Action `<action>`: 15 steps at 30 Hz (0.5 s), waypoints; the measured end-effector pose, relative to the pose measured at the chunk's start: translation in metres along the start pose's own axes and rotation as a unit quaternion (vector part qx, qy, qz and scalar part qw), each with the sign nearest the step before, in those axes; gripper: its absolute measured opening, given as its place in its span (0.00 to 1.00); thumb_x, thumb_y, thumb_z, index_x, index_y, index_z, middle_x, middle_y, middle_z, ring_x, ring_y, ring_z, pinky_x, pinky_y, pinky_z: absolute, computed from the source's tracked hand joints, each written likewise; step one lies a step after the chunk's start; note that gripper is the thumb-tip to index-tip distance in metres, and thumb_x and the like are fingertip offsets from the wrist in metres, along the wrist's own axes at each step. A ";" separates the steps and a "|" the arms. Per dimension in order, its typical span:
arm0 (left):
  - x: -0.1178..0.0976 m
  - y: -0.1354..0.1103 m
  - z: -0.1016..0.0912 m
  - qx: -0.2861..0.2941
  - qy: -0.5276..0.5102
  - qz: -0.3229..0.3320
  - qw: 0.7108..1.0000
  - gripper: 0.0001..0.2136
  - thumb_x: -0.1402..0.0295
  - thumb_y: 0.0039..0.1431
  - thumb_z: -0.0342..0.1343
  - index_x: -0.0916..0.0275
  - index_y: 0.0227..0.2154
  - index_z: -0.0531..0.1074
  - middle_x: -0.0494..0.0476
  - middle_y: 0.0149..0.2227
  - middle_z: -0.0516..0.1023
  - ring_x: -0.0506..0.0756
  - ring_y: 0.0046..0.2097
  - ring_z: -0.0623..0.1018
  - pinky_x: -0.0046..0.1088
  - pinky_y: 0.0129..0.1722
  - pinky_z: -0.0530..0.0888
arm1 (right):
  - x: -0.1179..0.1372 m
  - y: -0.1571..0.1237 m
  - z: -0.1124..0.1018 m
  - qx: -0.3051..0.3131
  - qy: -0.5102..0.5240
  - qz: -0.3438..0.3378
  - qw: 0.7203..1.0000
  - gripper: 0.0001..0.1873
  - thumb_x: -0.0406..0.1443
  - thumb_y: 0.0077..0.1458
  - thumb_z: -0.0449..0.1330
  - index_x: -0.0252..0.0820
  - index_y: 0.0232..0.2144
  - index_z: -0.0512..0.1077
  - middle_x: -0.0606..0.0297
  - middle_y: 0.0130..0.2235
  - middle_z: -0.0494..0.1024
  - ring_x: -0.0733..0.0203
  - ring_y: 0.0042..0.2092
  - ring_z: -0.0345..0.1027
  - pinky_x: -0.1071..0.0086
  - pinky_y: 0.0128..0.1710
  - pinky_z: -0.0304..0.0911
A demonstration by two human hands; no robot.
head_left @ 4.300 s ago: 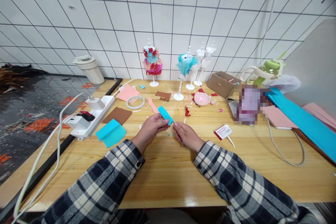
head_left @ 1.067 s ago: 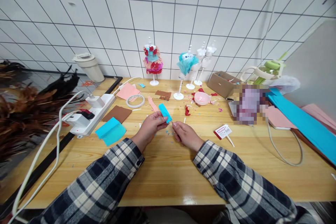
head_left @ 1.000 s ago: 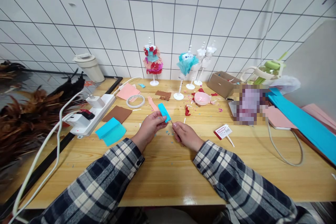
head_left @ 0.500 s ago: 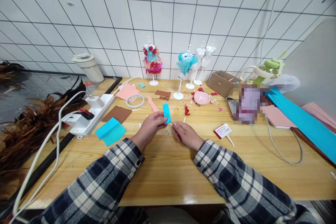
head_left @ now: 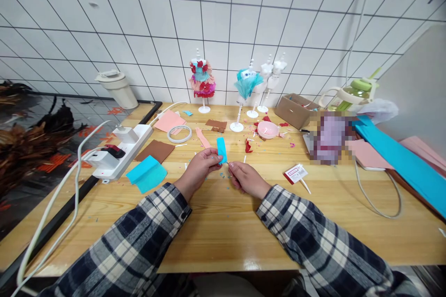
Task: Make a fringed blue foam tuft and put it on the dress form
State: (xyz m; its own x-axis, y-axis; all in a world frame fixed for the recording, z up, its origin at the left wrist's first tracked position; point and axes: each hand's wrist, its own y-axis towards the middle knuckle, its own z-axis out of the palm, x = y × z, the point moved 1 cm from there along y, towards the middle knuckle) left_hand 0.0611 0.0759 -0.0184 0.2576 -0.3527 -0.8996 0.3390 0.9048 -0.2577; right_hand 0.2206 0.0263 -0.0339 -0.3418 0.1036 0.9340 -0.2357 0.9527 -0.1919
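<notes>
My left hand (head_left: 198, 170) pinches the lower end of a small blue paper strip (head_left: 221, 148), which stands nearly upright above the wooden table (head_left: 223, 236). My right hand (head_left: 245, 179) is closed just right of the strip's bottom, fingertips pinched against it; whether a small tool sits in them is too small to tell. Both sleeves are plaid. Blue paper crumbs lie under the hands.
A blue paper piece (head_left: 147, 174), brown paper (head_left: 155, 151), a tape ring (head_left: 179, 134) and a white power strip (head_left: 120, 151) lie left. Small dress forms (head_left: 202, 81) stand by the wall, with a pink bowl (head_left: 268, 130), a cardboard box (head_left: 295, 110) and long blue paper (head_left: 400, 160) right.
The blue strip has turned from slanting left to nearly upright in my left hand. Dark feathers at the far left swept in and drew back. My hands stayed in place.
</notes>
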 end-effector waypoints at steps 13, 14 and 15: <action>0.002 0.003 -0.003 0.006 0.015 -0.002 1.000 0.15 0.68 0.39 0.69 0.64 0.31 0.71 0.51 0.30 0.75 0.48 0.31 0.74 0.26 0.36 0.72 | -0.001 0.001 -0.001 -0.004 -0.024 -0.027 0.999 0.25 0.52 0.62 0.42 0.43 0.23 0.59 0.72 0.17 0.63 0.69 0.18 0.55 0.75 0.19 0.52; 0.002 0.003 -0.003 0.005 0.014 -0.002 1.000 0.15 0.68 0.39 0.69 0.64 0.31 0.71 0.51 0.30 0.75 0.48 0.31 0.74 0.26 0.36 0.72 | 0.000 0.000 -0.001 -0.004 -0.025 -0.027 0.999 0.25 0.53 0.62 0.42 0.43 0.23 0.59 0.72 0.17 0.63 0.69 0.18 0.55 0.75 0.19 0.52; 0.002 0.003 -0.003 0.004 0.012 -0.001 1.000 0.15 0.68 0.39 0.69 0.64 0.31 0.71 0.50 0.29 0.75 0.48 0.30 0.74 0.26 0.36 0.72 | 0.002 0.000 -0.001 -0.003 -0.026 -0.026 0.999 0.25 0.53 0.62 0.42 0.43 0.23 0.59 0.72 0.17 0.63 0.69 0.18 0.55 0.75 0.19 0.52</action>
State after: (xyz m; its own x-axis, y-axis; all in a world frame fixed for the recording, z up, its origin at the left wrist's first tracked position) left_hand 0.0598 0.0785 -0.0225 0.2358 -0.3489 -0.9070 0.3462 0.9022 -0.2571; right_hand 0.2211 0.0268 -0.0320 -0.3757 0.0389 0.9259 -0.2483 0.9584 -0.1411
